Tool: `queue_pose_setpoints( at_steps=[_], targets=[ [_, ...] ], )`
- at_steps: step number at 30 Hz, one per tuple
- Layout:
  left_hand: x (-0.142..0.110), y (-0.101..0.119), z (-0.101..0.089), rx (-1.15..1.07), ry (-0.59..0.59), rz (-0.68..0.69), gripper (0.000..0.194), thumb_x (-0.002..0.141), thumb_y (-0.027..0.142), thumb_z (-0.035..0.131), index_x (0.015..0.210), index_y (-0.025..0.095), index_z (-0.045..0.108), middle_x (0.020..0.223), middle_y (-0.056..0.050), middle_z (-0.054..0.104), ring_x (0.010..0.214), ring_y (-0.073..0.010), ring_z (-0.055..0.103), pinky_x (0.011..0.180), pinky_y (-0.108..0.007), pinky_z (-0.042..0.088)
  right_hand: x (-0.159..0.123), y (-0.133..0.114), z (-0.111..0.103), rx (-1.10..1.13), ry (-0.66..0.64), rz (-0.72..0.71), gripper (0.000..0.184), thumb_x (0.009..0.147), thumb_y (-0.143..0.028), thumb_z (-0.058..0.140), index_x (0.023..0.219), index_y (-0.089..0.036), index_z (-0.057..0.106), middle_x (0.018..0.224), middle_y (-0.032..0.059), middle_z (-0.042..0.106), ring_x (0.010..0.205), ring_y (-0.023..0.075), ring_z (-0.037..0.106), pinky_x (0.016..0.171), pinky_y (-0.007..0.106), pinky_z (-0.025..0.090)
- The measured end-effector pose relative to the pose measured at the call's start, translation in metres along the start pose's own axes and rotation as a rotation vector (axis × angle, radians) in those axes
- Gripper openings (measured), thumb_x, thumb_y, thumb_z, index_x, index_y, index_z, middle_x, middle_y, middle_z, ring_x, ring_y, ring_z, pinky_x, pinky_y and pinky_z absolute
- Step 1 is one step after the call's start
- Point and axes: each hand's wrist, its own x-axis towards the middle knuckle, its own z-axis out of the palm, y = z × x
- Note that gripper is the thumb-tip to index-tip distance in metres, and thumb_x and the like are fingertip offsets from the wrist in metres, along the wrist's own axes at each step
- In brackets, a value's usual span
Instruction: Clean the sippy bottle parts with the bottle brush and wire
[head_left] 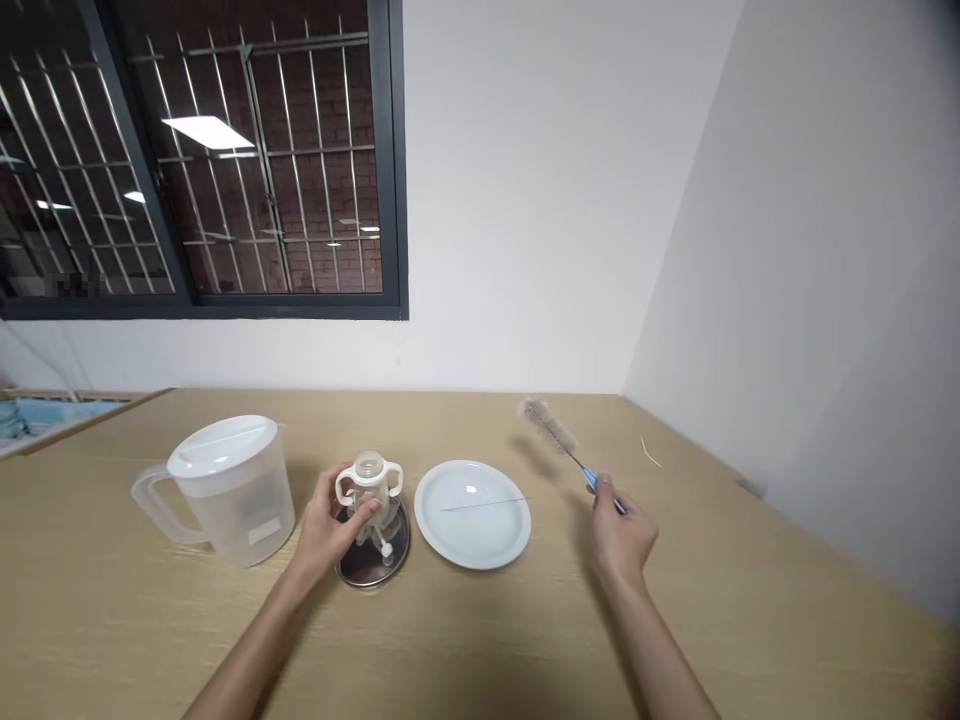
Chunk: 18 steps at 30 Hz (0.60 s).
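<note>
My left hand (334, 525) is closed around a small clear baby bottle (369, 480) with a white two-handled collar. Beneath the bottle is a round metal tray (367, 572) with small white and clear parts on it; whether the bottle touches the tray I cannot tell. On the right, my right hand (621, 530) grips a bottle brush (551, 428) by its blue handle, bristles pointing up and to the left above the table. Between the hands sits a white plate (472, 550) with a thin wire-like brush (487, 504) lying across it, its end over the rim.
A translucent lidded pitcher (247, 500) stands left of my left hand, its handle facing left. A thin pale strip (650, 452) lies on the wooden table (480, 640) at the right. Walls and a barred window (262, 170) rise behind; a blue container (64, 410) shows at far left.
</note>
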Motion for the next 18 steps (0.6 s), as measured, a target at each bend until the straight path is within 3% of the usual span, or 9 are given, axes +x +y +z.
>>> queue_pose_setpoints(
  at_steps=[5, 11, 14, 18],
  targets=[
    [0.0, -0.001, 0.002, -0.089, -0.029, -0.05, 0.073, 0.072, 0.044, 0.077, 0.134, 0.025, 0.044, 0.131, -0.012, 0.057, 0.108, -0.0249, 0.065, 0.088, -0.037, 0.056, 0.0, -0.001, 0.0, 0.018, -0.005, 0.011, 0.051, 0.081, -0.057, 0.056, 0.085, -0.01, 0.077, 0.079, 0.0111, 0.072, 0.076, 0.0247, 0.063, 0.071, 0.032, 0.042],
    [0.004, 0.0, -0.003, -0.051, -0.033, -0.05, 0.064, 0.076, 0.047, 0.073, 0.13, 0.022, 0.048, 0.126, -0.013, 0.062, 0.109, -0.0266, 0.064, 0.092, -0.042, 0.055, 0.001, 0.002, 0.001, 0.016, -0.007, 0.02, 0.055, 0.081, -0.061, 0.055, 0.086, -0.011, 0.077, 0.078, 0.0109, 0.073, 0.075, 0.0248, 0.064, 0.07, 0.031, 0.042],
    [0.006, -0.004, -0.007, 0.102, -0.053, 0.01, 0.06, 0.08, 0.047, 0.07, 0.13, 0.021, 0.048, 0.121, -0.014, 0.065, 0.107, -0.0285, 0.065, 0.089, -0.045, 0.055, 0.001, 0.001, 0.0, 0.021, -0.016, 0.004, 0.058, 0.081, -0.064, 0.054, 0.086, -0.01, 0.076, 0.077, 0.0114, 0.072, 0.075, 0.0255, 0.063, 0.069, 0.032, 0.042],
    [0.013, -0.005, -0.011, 0.344, -0.08, 0.195, 0.054, 0.082, 0.046, 0.067, 0.127, 0.023, 0.05, 0.119, -0.013, 0.067, 0.101, -0.0295, 0.068, 0.084, -0.043, 0.057, 0.001, 0.0, 0.0, 0.049, -0.009, -0.013, 0.06, 0.08, -0.066, 0.053, 0.082, -0.011, 0.076, 0.077, 0.0128, 0.073, 0.074, 0.0259, 0.063, 0.068, 0.032, 0.041]
  ],
)
